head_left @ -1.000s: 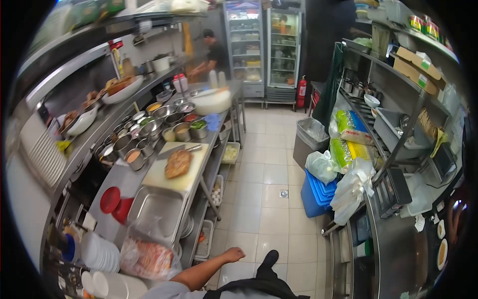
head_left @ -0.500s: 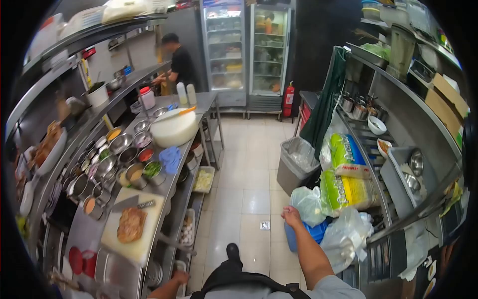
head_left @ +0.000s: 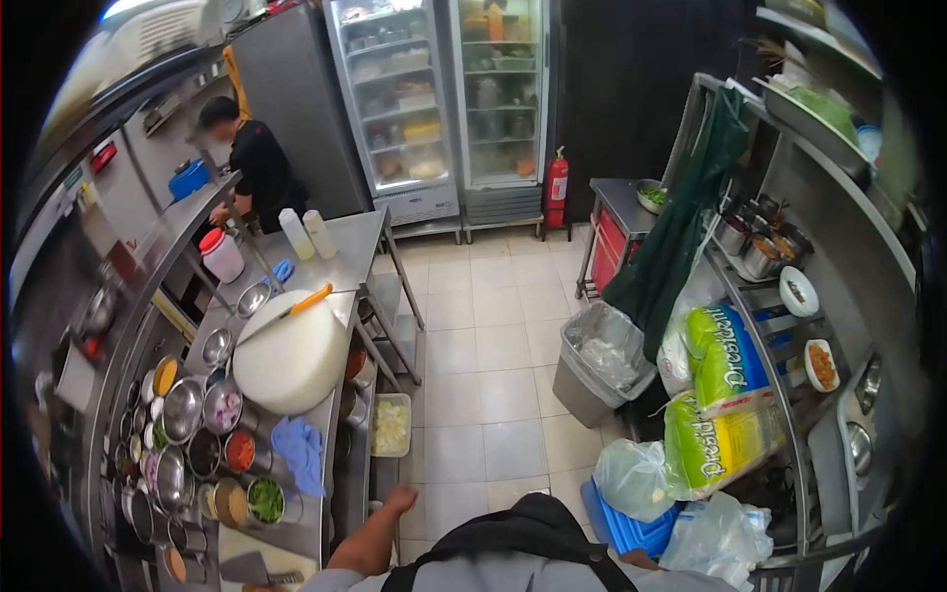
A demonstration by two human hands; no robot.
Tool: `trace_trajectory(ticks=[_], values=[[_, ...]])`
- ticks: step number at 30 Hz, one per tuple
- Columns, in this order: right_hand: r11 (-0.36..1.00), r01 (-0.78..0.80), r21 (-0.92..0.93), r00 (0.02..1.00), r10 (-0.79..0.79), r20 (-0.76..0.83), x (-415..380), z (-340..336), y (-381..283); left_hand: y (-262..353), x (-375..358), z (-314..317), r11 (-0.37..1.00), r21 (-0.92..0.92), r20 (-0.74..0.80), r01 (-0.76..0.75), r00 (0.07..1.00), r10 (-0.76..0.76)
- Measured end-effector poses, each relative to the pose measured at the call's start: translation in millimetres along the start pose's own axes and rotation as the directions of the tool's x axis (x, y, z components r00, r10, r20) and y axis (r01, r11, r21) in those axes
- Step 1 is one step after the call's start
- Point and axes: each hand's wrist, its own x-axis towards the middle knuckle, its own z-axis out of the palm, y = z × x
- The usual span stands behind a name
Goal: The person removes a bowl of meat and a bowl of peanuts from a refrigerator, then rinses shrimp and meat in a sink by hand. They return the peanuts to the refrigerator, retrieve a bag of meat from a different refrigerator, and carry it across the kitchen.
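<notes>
My left hand (head_left: 399,498) hangs low beside the steel prep counter, with its fingers loosely curled and nothing seen in it. My right hand is hidden; only a bit of that arm shows at my side, by the blue container (head_left: 646,528). On the counter near my left arm lie a white cutting board (head_left: 237,545) with a cleaver (head_left: 245,568) and a blue cloth (head_left: 298,454). Farther along, an orange-handled knife (head_left: 312,300) rests across a thick round white chopping block (head_left: 296,365). Beside the cloth are metal pots of chopped greens (head_left: 264,500) and red pieces (head_left: 240,451).
A tiled aisle (head_left: 478,395) runs toward two glass-door fridges (head_left: 498,109). On the right stand a lined bin (head_left: 592,380), stacked President sacks (head_left: 725,444) and plastic bags (head_left: 631,479). A fire extinguisher (head_left: 557,192) stands at the back. A co-worker (head_left: 258,163) stands at the far left.
I have moved forward along the aisle, so the fridges and bin appear nearer. My left hand has swung forward, and my right hand has dropped back out of view.
</notes>
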Motion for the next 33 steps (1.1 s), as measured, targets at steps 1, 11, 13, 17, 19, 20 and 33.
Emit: trace_trajectory(ticks=[1, 11, 13, 17, 19, 20, 33], values=[[0.921, -0.296, 0.254, 0.955, 0.281, 0.096, 23.4, 1.9, 14.2, 37.5, 43.9, -12.1, 0.981, -0.175, 0.082, 0.088, 0.994, -0.074], [0.783, 0.090, -0.615, 0.993, -0.120, -0.007, 423.3, -119.6, -321.6, 219.8, 230.8, -116.3, 0.922, 0.313, 0.244, -0.227, 0.958, 0.153], [0.405, 0.295, -0.866, 0.779, -0.626, -0.027, 416.0, -168.1, -502.6, 202.2, 260.3, -132.9, 0.757, 0.555, 0.289, -0.346, 0.933, 0.215], [0.743, 0.651, -0.154, 0.715, -0.669, -0.203, 519.9, -215.7, -710.9, 196.7, 310.2, -150.9, 0.911, -0.046, 0.182, 0.411, 0.900, -0.397], [0.766, 0.642, -0.037, 0.739, -0.630, -0.238, 472.7, -235.6, -824.6, 182.0, 343.1, -158.2, 0.986, 0.107, 0.295, 0.124, 0.944, -0.151], [0.756, 0.653, -0.047, 0.729, -0.644, -0.231, 481.0, -243.7, -846.8, 189.4, 358.8, -155.9, 0.844, -0.165, 0.300, 0.511, 0.841, -0.450], [0.965, -0.012, -0.262, 0.973, -0.049, -0.224, 562.5, -294.9, -828.3, 352.1, 761.2, -409.8, 0.919, 0.395, -0.081, 0.007, 0.996, 0.027]])
